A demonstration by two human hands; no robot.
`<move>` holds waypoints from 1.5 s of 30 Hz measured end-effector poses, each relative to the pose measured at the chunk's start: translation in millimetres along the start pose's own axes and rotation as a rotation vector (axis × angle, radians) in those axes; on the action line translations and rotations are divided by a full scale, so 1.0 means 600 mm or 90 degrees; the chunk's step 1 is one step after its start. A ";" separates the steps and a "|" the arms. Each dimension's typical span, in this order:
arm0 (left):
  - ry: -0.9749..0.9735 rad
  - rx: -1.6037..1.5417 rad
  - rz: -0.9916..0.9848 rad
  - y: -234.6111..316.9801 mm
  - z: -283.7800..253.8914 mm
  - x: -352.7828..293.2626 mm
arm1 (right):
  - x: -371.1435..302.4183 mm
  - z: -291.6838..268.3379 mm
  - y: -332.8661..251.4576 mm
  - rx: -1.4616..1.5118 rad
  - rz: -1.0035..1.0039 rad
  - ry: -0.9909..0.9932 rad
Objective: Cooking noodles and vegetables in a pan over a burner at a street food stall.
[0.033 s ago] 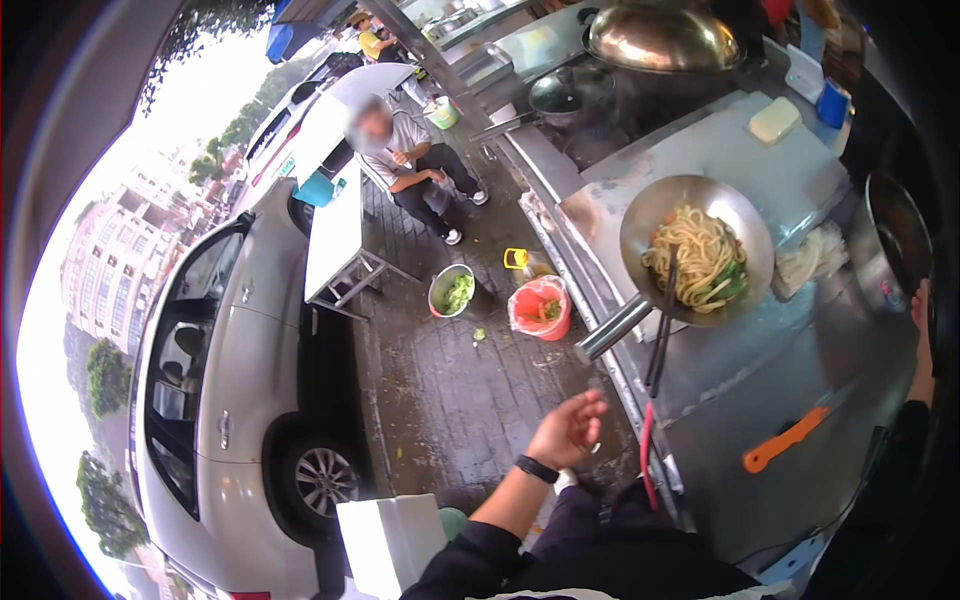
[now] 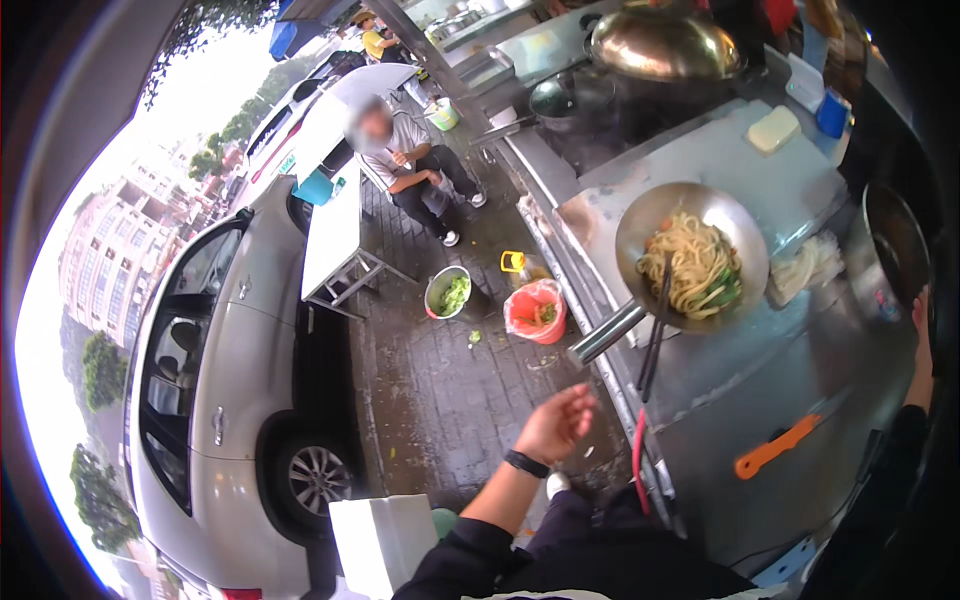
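Observation:
My left hand (image 2: 558, 425), with a dark band on its wrist, hangs in the air beside the counter's edge. Its fingers are loosely curled and apart, with nothing in them. Near it is the handle of a steel wok (image 2: 637, 285), which stands on the counter. Noodles (image 2: 698, 262) with green leaves lie in the wok, and dark chopsticks (image 2: 655, 335) lean over its rim. At the far right, my right hand (image 2: 921, 315) grips the edge of a tilted metal pan (image 2: 880, 275); its fingers are partly hidden there.
An orange-handled tool (image 2: 776, 449) lies on the steel counter (image 2: 700, 450). A clear bag (image 2: 806, 268) sits by the wok; a domed lid (image 2: 665, 45) is behind. Left, there are buckets (image 2: 535, 318), a white table (image 2: 333, 235), a seated person (image 2: 400, 165) and a parked car (image 2: 235, 400).
The view has shifted slightly, so the counter and wok appear a little lower and further left. My left hand's fingers look slightly more curled; my right hand stays at the pan.

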State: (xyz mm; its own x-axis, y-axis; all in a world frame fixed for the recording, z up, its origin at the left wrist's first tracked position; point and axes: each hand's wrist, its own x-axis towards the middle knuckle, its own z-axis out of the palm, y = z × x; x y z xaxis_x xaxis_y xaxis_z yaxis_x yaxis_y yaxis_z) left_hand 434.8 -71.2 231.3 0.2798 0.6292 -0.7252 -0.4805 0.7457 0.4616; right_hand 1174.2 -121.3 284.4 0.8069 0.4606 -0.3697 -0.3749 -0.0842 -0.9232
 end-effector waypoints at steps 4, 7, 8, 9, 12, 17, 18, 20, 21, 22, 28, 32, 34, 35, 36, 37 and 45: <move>-0.068 0.011 0.067 0.071 0.079 0.025 | 0.137 -0.134 -0.034 0.069 -0.263 0.071; -0.197 0.177 0.003 0.091 0.149 0.073 | 0.132 -0.160 -0.044 -0.068 -0.190 0.072; -0.271 0.207 -0.028 0.086 0.176 0.094 | 0.135 -0.207 -0.070 -0.011 -0.259 0.040; -0.252 0.236 -0.037 0.100 0.177 0.072 | 0.089 -0.059 -0.031 -0.012 -0.218 0.071; -0.332 0.376 -0.103 0.133 0.187 0.060 | 0.019 0.003 -0.079 -0.139 -0.363 0.034; -0.190 0.561 -0.133 0.088 0.288 0.034 | -0.071 -0.026 -0.141 -0.361 -0.442 0.071; -0.189 0.558 -0.128 0.083 0.299 0.027 | -0.089 -0.035 -0.143 -0.322 -0.436 0.083; -0.234 0.506 -0.148 0.069 0.318 0.020 | -0.096 -0.070 -0.156 -0.245 -0.446 0.103; -0.241 0.492 -0.148 0.058 0.321 0.013 | -0.100 -0.077 -0.156 -0.241 -0.446 0.102; -0.251 0.515 -0.142 0.048 0.322 0.005 | -0.103 -0.080 -0.154 -0.207 -0.434 0.101; -0.371 0.491 -0.200 -0.026 0.348 -0.022 | -0.128 -0.096 -0.138 -0.024 -0.330 0.123; -0.445 0.537 -0.200 -0.076 0.365 -0.013 | -0.210 -0.074 -0.160 -0.007 -0.348 0.008; -0.458 0.510 -0.209 -0.091 0.372 -0.023 | -0.291 -0.044 -0.181 -0.025 -0.355 -0.038; -0.452 0.507 -0.206 -0.096 0.372 -0.029 | -0.325 -0.031 -0.185 -0.025 -0.353 -0.046; -0.462 0.498 -0.217 -0.102 0.373 -0.027 | -0.354 -0.021 -0.185 -0.046 -0.355 -0.061; -0.468 0.491 -0.222 -0.103 0.371 -0.031 | -0.377 -0.007 -0.178 -0.064 -0.357 -0.081; -0.415 0.477 -0.147 -0.068 0.306 -0.061 | -0.522 0.084 0.000 -0.478 -0.856 -0.412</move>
State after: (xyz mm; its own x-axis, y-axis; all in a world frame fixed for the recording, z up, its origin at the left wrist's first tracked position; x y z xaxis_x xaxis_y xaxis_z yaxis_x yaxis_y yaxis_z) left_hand 596.7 -84.1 332.9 0.8055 0.2833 -0.5205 0.2230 0.6688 0.7092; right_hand 898.5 -220.8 405.6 -0.0296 0.7999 0.5994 0.8236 0.3594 -0.4389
